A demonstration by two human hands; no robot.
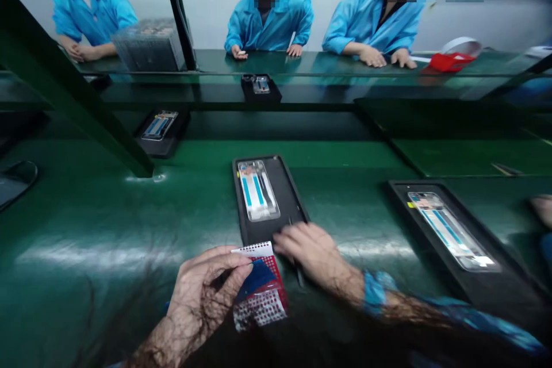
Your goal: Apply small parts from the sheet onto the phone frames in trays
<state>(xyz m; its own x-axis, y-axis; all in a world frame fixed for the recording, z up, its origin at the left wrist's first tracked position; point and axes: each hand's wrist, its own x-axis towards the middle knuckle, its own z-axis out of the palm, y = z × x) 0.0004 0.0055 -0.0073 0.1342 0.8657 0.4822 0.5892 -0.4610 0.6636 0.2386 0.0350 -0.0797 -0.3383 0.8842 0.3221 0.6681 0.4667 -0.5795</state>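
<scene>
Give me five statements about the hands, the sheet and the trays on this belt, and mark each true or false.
1. The left hand holds a red, white and blue sheet. True.
2. The right hand rests on the far tray. False: it is at the near end of the middle tray.
3. A phone frame lies in that tray. True.
4. The tray on the right holds nothing. False: it holds a frame.
5. The belt is green. True.

Both hands bare; right arm (431,313) in bright blue sleeve w/ gathered cuff (374,292).
</scene>
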